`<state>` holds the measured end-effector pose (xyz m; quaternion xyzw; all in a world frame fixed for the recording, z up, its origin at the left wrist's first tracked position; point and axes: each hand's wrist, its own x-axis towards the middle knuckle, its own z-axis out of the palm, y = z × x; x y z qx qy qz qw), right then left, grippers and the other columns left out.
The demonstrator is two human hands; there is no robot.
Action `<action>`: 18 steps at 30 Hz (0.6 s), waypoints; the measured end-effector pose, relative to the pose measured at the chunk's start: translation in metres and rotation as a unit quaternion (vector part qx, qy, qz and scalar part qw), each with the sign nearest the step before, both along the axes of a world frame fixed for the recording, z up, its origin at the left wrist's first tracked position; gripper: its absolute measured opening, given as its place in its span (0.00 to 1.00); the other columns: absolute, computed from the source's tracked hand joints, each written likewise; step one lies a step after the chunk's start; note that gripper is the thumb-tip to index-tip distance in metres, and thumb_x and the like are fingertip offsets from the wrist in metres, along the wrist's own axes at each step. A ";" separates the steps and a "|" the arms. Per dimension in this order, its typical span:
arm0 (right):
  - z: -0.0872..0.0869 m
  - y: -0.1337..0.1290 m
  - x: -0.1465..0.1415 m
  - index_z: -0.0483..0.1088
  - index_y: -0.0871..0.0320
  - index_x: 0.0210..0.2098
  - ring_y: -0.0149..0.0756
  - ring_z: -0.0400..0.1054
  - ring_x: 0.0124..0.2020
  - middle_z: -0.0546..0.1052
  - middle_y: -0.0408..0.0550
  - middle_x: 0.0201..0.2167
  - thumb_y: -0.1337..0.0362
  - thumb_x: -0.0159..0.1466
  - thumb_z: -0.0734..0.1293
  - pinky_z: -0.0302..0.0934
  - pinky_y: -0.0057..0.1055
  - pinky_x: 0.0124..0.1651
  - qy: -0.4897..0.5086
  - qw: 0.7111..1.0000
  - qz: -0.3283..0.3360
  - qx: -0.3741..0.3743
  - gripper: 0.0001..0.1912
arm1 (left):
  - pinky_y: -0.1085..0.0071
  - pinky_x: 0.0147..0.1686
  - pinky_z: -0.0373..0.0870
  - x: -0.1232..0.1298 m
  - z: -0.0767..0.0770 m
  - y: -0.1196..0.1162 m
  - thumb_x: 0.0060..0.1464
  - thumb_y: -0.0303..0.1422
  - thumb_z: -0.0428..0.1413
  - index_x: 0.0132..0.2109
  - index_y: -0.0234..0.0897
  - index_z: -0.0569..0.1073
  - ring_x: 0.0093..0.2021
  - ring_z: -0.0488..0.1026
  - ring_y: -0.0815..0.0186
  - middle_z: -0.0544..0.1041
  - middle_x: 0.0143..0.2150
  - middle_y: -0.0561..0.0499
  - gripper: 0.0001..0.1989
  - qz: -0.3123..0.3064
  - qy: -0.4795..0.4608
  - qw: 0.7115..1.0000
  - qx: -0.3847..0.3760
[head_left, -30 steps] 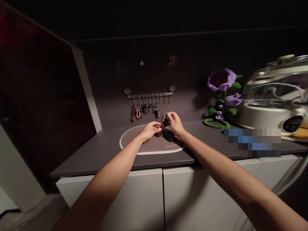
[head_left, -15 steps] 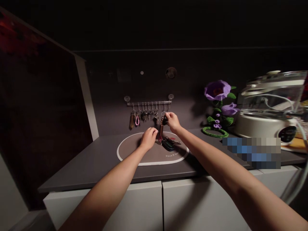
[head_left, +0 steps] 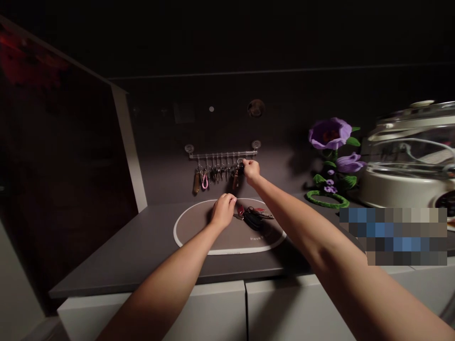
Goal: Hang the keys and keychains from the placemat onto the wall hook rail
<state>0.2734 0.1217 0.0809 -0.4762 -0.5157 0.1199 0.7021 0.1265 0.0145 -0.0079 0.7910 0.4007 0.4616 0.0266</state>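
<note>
My right hand pinches the ring of a keychain with a brown strap. The keychain hangs against the wall at the right end of a clear hook rail; whether its ring sits on a hook I cannot tell. Several other keys hang from the rail, along with a brown tag and a pink loop at the left. Lower down, my left hand hovers over the oval mat, fingers curled together, their contents hidden. Beside it lies a pile of keys with a black fob.
Purple artificial flowers with a green ring base stand on the counter at the right. Beyond them is a white appliance with a clear top. A pixelated patch covers the counter's right part. White cabinets are below.
My right hand has raised the keychain from above the mat to the rail's right end. My left hand stays over the mat, slightly lower in view. The camera view has shifted a little.
</note>
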 end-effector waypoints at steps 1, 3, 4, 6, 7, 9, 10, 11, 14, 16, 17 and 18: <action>0.000 0.001 -0.002 0.64 0.59 0.22 0.31 0.61 0.22 0.67 0.44 0.18 0.51 0.53 0.58 0.58 0.29 0.29 0.020 1.000 -0.020 -0.009 0.17 | 0.69 0.38 0.62 0.000 0.000 0.000 0.56 0.32 0.44 0.33 0.37 0.70 0.35 0.67 0.65 0.71 0.34 0.47 0.11 0.001 -0.001 1.000 0.000; 0.000 0.003 -0.004 0.63 0.59 0.20 0.30 0.60 0.22 0.67 0.43 0.17 0.53 0.53 0.59 0.58 0.29 0.30 0.050 0.998 -0.041 -0.018 0.15 | 0.69 0.38 0.62 0.000 0.000 0.001 0.56 0.31 0.44 0.34 0.37 0.70 0.35 0.67 0.65 0.71 0.34 0.47 0.11 0.004 -0.006 1.000 -0.001; 0.000 0.003 -0.005 0.63 0.59 0.20 0.30 0.60 0.22 0.67 0.43 0.17 0.54 0.53 0.59 0.58 0.28 0.30 0.052 0.998 -0.040 -0.019 0.15 | 0.69 0.38 0.62 0.000 0.000 0.001 0.56 0.31 0.44 0.34 0.36 0.70 0.35 0.67 0.65 0.71 0.34 0.47 0.11 0.005 -0.008 1.000 -0.002; -0.002 0.003 -0.006 0.62 0.59 0.20 0.30 0.60 0.22 0.67 0.43 0.17 0.55 0.53 0.60 0.58 0.28 0.31 0.056 0.997 -0.038 -0.021 0.14 | 0.69 0.38 0.62 0.000 -0.001 0.002 0.56 0.31 0.44 0.33 0.36 0.70 0.35 0.67 0.65 0.71 0.34 0.47 0.11 0.006 -0.009 1.000 -0.003; -0.003 0.002 -0.006 0.63 0.59 0.20 0.30 0.60 0.22 0.67 0.43 0.17 0.56 0.53 0.60 0.58 0.28 0.31 0.058 0.997 -0.038 -0.026 0.13 | 0.69 0.38 0.62 0.000 -0.001 0.002 0.56 0.31 0.44 0.34 0.36 0.70 0.35 0.67 0.65 0.71 0.34 0.47 0.11 0.006 -0.008 1.000 -0.002; -0.005 0.000 -0.006 0.63 0.60 0.20 0.29 0.59 0.23 0.67 0.43 0.18 0.57 0.54 0.60 0.57 0.27 0.31 0.065 0.996 -0.040 -0.036 0.12 | 0.69 0.39 0.62 0.000 -0.001 0.003 0.56 0.31 0.44 0.33 0.36 0.70 0.36 0.67 0.65 0.71 0.34 0.47 0.10 0.006 -0.011 1.000 -0.003; -0.006 -0.001 -0.006 0.63 0.60 0.20 0.29 0.59 0.23 0.68 0.43 0.19 0.58 0.54 0.60 0.57 0.27 0.31 0.068 0.996 -0.041 -0.039 0.12 | 0.70 0.39 0.62 0.000 -0.001 0.003 0.56 0.31 0.44 0.33 0.36 0.70 0.36 0.67 0.65 0.71 0.34 0.47 0.10 0.005 -0.015 1.000 -0.004; -0.007 -0.003 -0.006 0.64 0.60 0.21 0.28 0.59 0.23 0.68 0.43 0.19 0.58 0.54 0.60 0.56 0.26 0.31 0.070 0.996 -0.042 -0.042 0.12 | 0.70 0.39 0.63 0.000 -0.002 0.003 0.56 0.31 0.44 0.34 0.36 0.69 0.37 0.67 0.65 0.71 0.34 0.48 0.10 0.004 -0.020 1.000 -0.005; -0.010 -0.006 -0.005 0.65 0.61 0.22 0.28 0.60 0.24 0.70 0.44 0.21 0.59 0.54 0.61 0.56 0.25 0.31 0.072 0.995 -0.044 -0.048 0.11 | 0.70 0.39 0.63 0.000 -0.003 0.006 0.56 0.31 0.45 0.33 0.36 0.69 0.37 0.68 0.66 0.71 0.34 0.48 0.10 0.000 -0.031 0.999 -0.008; -0.012 -0.007 -0.004 0.66 0.61 0.23 0.28 0.60 0.24 0.71 0.44 0.23 0.59 0.54 0.61 0.56 0.25 0.32 0.071 0.996 -0.034 -0.047 0.11 | 0.70 0.39 0.64 0.000 -0.004 0.007 0.56 0.31 0.45 0.33 0.36 0.69 0.37 0.68 0.66 0.71 0.34 0.48 0.09 -0.005 -0.036 0.999 -0.008; -0.013 -0.006 -0.003 0.66 0.61 0.24 0.27 0.60 0.25 0.71 0.44 0.24 0.60 0.54 0.61 0.56 0.25 0.32 0.070 0.996 -0.028 -0.045 0.11 | 0.70 0.39 0.64 0.000 -0.004 0.008 0.56 0.31 0.45 0.33 0.36 0.69 0.37 0.68 0.66 0.71 0.34 0.48 0.09 -0.007 -0.039 0.999 -0.008; -0.014 -0.006 -0.002 0.67 0.62 0.26 0.27 0.61 0.25 0.71 0.45 0.24 0.60 0.54 0.61 0.56 0.25 0.32 0.067 0.997 -0.020 -0.042 0.11 | 0.70 0.39 0.64 -0.001 -0.005 0.009 0.56 0.31 0.45 0.33 0.36 0.69 0.37 0.68 0.66 0.71 0.34 0.48 0.09 -0.009 -0.042 0.999 -0.008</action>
